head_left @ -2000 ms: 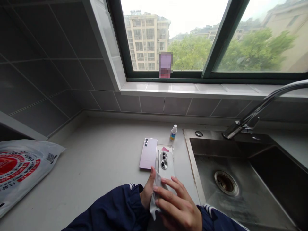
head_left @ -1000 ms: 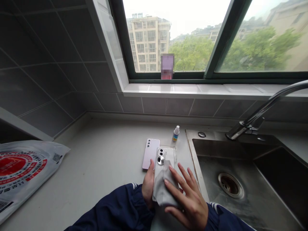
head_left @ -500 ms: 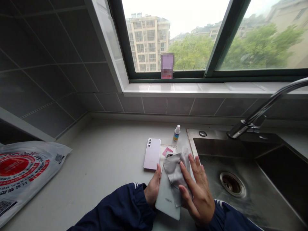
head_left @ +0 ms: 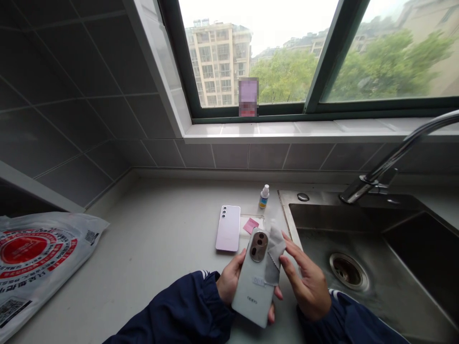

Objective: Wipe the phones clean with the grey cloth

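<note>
My left hand [head_left: 229,282] grips a white phone [head_left: 252,282] back side up, tilted, with its round camera ring facing me. My right hand [head_left: 304,279] presses a grey cloth [head_left: 274,258] against the phone's right edge with bent fingers. A lilac phone [head_left: 228,228] lies face down on the counter just beyond. To its right lies a clear case with a pink slip [head_left: 251,224] in it. Behind them stands a small spray bottle [head_left: 264,196].
A steel sink [head_left: 358,239] with a drain [head_left: 347,270] lies to the right, under a curved tap [head_left: 387,165]. A white plastic bag with red print [head_left: 36,258] lies at the far left of the grey counter [head_left: 161,239]. A tiled sill and window run behind.
The white phone has been lifted off the clear case and tilted towards me. The cloth has slid from over its back to its right edge, uncovering the camera ring.
</note>
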Action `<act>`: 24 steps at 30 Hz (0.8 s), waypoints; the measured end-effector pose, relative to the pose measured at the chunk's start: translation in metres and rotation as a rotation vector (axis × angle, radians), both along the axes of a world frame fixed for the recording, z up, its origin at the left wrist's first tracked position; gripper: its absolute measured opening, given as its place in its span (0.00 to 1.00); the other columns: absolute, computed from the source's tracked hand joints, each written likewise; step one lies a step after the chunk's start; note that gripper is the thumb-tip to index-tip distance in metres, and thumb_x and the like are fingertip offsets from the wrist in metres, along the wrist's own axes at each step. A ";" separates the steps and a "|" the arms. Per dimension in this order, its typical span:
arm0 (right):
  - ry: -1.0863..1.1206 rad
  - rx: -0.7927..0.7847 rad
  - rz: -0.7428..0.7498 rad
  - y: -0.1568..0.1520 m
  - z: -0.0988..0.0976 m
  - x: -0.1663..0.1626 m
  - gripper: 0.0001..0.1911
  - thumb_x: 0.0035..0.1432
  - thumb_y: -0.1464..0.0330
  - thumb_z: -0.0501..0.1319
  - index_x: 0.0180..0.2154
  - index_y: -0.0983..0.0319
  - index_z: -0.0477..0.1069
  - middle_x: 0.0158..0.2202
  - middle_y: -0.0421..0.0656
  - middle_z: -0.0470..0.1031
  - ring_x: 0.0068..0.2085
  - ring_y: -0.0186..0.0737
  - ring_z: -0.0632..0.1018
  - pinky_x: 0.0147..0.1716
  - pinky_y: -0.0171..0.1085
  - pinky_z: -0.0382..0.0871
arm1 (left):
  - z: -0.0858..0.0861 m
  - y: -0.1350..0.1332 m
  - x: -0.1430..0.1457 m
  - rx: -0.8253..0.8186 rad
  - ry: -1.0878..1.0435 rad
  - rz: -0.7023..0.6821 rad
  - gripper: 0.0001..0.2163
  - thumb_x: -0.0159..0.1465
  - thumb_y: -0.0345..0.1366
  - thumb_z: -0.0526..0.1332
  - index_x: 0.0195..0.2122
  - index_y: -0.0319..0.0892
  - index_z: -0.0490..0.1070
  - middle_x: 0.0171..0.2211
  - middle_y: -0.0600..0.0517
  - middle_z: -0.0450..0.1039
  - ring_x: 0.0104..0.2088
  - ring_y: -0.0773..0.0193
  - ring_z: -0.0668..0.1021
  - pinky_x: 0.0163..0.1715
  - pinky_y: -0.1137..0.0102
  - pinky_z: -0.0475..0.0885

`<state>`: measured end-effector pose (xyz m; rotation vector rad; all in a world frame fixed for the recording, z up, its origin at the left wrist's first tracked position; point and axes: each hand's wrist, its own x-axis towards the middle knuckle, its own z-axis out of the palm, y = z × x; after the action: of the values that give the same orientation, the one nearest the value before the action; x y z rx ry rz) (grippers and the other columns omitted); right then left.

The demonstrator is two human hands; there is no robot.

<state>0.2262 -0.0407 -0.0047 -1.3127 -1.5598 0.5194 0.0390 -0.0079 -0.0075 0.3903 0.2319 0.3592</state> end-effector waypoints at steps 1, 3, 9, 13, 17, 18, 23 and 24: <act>0.092 -0.066 0.000 0.000 0.000 0.000 0.18 0.62 0.62 0.59 0.52 0.59 0.72 0.54 0.47 0.73 0.56 0.50 0.73 0.57 0.45 0.66 | -0.001 0.000 0.000 0.001 0.008 -0.007 0.39 0.62 0.61 0.37 0.52 0.32 0.70 0.38 0.37 0.75 0.27 0.49 0.79 0.30 0.60 0.67; 0.257 -0.192 -0.003 0.001 0.001 0.000 0.16 0.59 0.58 0.62 0.45 0.60 0.76 0.45 0.47 0.79 0.46 0.48 0.79 0.49 0.40 0.73 | -0.002 0.000 0.000 0.008 0.011 -0.026 0.40 0.62 0.62 0.37 0.49 0.30 0.71 0.39 0.37 0.75 0.28 0.50 0.79 0.31 0.60 0.67; 0.409 -0.302 -0.012 0.007 0.007 0.000 0.17 0.53 0.54 0.66 0.35 0.62 0.77 0.31 0.44 0.81 0.32 0.44 0.81 0.33 0.35 0.77 | -0.006 0.003 -0.002 0.050 -0.001 -0.069 0.43 0.61 0.63 0.35 0.44 0.26 0.73 0.38 0.36 0.74 0.28 0.52 0.77 0.33 0.60 0.66; 0.440 -0.326 -0.018 0.009 0.007 0.002 0.17 0.51 0.54 0.67 0.35 0.61 0.78 0.32 0.43 0.81 0.31 0.43 0.81 0.32 0.34 0.76 | -0.003 0.004 -0.001 0.051 0.020 -0.070 0.44 0.61 0.64 0.34 0.43 0.26 0.74 0.38 0.36 0.73 0.28 0.52 0.77 0.32 0.60 0.66; 0.459 -0.329 -0.028 0.009 0.008 0.003 0.15 0.51 0.56 0.68 0.34 0.61 0.78 0.30 0.43 0.81 0.30 0.40 0.80 0.31 0.32 0.75 | 0.001 0.004 0.000 0.025 0.051 -0.034 0.42 0.62 0.63 0.34 0.45 0.29 0.73 0.37 0.39 0.73 0.26 0.53 0.77 0.31 0.60 0.67; 0.463 -0.327 -0.038 0.009 0.009 0.003 0.15 0.51 0.57 0.68 0.33 0.62 0.78 0.30 0.43 0.80 0.30 0.40 0.80 0.31 0.32 0.74 | 0.001 0.004 0.000 0.022 0.055 -0.024 0.41 0.62 0.62 0.34 0.46 0.30 0.73 0.37 0.40 0.73 0.26 0.53 0.77 0.31 0.60 0.68; 0.488 -0.305 -0.097 0.010 0.009 0.001 0.14 0.52 0.57 0.68 0.32 0.62 0.76 0.27 0.42 0.79 0.29 0.37 0.77 0.30 0.31 0.72 | -0.002 0.008 -0.002 -0.044 0.019 0.053 0.40 0.61 0.64 0.38 0.43 0.30 0.73 0.34 0.43 0.71 0.25 0.58 0.76 0.29 0.60 0.71; 0.494 -0.301 -0.103 0.010 0.008 0.001 0.14 0.51 0.58 0.68 0.32 0.62 0.76 0.27 0.42 0.78 0.29 0.37 0.77 0.30 0.31 0.72 | -0.002 0.008 -0.003 -0.062 0.009 0.068 0.40 0.60 0.65 0.39 0.45 0.32 0.72 0.33 0.44 0.71 0.24 0.60 0.76 0.27 0.61 0.72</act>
<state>0.2270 -0.0312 0.0035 -1.3488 -1.0278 0.9598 0.0361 0.0004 -0.0098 0.3234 0.2652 0.4159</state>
